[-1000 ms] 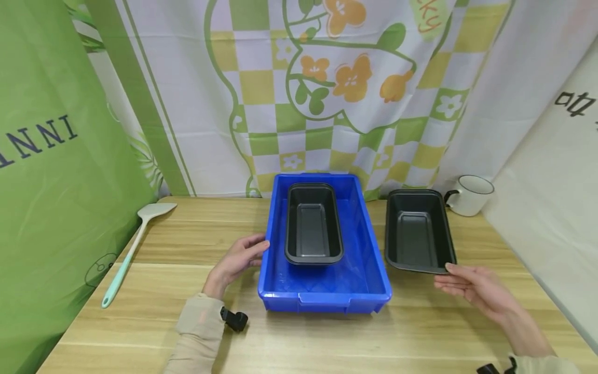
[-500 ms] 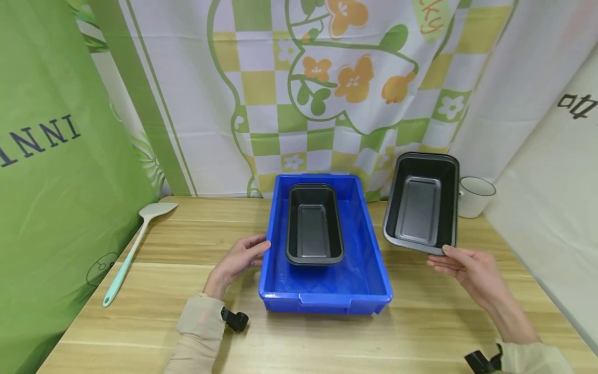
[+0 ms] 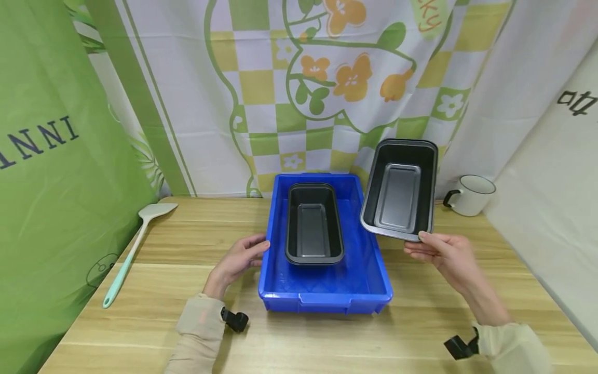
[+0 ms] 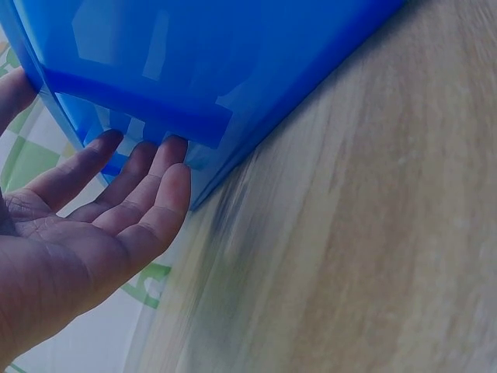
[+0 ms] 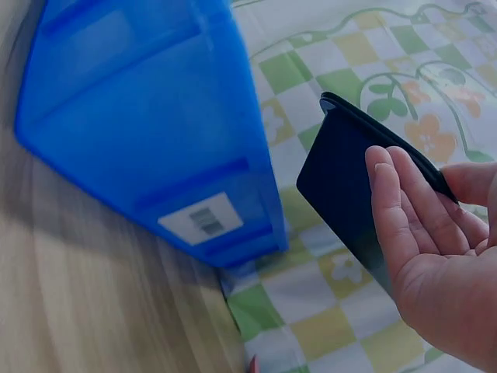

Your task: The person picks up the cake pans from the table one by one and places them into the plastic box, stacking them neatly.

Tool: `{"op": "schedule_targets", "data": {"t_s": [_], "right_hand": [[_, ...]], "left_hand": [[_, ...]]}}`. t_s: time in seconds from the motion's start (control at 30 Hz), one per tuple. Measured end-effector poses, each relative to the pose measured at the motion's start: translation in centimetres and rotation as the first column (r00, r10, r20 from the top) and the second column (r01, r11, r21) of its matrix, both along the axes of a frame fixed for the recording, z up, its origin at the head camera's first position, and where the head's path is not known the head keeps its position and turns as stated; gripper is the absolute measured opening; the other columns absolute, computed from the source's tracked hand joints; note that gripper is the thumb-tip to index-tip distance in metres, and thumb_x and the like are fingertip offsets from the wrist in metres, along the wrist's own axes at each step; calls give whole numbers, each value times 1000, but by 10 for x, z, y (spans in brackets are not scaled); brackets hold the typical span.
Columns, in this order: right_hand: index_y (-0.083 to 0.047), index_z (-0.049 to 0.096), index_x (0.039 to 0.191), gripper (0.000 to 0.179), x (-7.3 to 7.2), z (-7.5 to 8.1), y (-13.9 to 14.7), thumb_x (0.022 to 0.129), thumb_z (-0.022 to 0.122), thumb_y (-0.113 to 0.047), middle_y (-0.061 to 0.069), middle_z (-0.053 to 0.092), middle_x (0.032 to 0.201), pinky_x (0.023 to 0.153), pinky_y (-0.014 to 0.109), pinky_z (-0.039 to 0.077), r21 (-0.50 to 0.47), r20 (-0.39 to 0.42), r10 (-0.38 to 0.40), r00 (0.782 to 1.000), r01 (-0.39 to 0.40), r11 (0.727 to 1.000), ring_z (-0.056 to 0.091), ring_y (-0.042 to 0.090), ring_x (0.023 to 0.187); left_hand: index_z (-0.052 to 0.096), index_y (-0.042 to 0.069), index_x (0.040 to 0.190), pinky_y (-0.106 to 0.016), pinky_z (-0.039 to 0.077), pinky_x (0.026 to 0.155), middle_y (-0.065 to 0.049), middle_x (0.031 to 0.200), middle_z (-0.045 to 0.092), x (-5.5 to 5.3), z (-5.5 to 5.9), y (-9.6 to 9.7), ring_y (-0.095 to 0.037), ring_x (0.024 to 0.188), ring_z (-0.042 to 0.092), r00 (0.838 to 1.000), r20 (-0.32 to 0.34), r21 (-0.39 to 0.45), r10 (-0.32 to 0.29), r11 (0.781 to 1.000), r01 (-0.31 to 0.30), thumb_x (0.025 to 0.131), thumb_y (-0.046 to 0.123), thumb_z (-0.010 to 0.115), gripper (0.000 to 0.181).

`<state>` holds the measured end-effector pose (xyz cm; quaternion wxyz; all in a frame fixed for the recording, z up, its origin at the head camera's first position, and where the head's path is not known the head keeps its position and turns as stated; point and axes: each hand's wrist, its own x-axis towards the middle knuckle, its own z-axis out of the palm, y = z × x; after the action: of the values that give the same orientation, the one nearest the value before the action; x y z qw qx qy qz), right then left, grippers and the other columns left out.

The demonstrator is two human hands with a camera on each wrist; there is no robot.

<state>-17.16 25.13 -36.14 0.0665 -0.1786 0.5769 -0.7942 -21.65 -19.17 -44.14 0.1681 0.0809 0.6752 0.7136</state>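
Note:
My right hand (image 3: 444, 254) pinches the near rim of a black loaf pan (image 3: 401, 195), thumb on top and fingers underneath. The pan is raised and tilted, its inside facing me, and its left side overlaps the right edge of a blue plastic bin (image 3: 322, 302). From the right wrist view, the dark underside of the pan (image 5: 342, 183) shows beside the fingers. A second black loaf pan (image 3: 312, 228) sits upright inside the bin, toward its left. My left hand (image 3: 240, 257) holds the bin's left side, thumb at the rim and fingertips against the outer wall (image 4: 155, 47).
A white mug (image 3: 472, 196) with a black handle stands at the back right. At the left lies a spatula (image 3: 135, 246) with a mint-green handle. Patterned curtains (image 3: 299, 104) close off the back of the wooden table (image 3: 187, 228).
My right hand has lifted the loaf pan off the table, tilted it and carried it left toward the bin. The mug's handle shows again. My left hand and the bin have stayed put.

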Motion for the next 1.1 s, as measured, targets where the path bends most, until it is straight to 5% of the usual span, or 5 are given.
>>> {"op": "schedule_targets", "data": {"t_s": [0.23,0.47,0.93,1.1], "right_hand": [[-3,76,93,33,2,4,-11,99,43,3,13,73,88,73,31,58,26,6,-14,1000,14,1000,72,23,81],[2,74,98,37,9,3,-25,99,37,9,17,72,91,74,32,58,-54,-51,96,994,-99,994,71,24,84],[-1,74,94,31,-8,13,-65,98,44,5,16,72,84,71,34,58,40,-43,136,990,-135,990,71,23,81],[-4,74,90,29,-12,10,-78,98,47,2,15,72,84,71,33,58,71,35,165,986,-168,983,71,23,80]], "left_hand": [[31,-13,142,-39,52,89,-34,136,43,1,2,0,-14,94,64,1000,-1,10,0,1000,0,98,17,53,57],[32,-13,142,-39,52,89,-34,135,45,1,2,-1,-13,93,64,1000,-1,13,6,1000,-6,99,17,53,56],[32,-12,142,-42,51,92,-34,137,42,0,-1,-1,-31,109,60,1000,-15,15,-12,1000,12,99,17,52,55],[32,-12,142,-43,51,92,-32,138,43,0,-1,0,-27,107,61,1000,-17,13,-10,1000,10,99,16,52,55]]}}
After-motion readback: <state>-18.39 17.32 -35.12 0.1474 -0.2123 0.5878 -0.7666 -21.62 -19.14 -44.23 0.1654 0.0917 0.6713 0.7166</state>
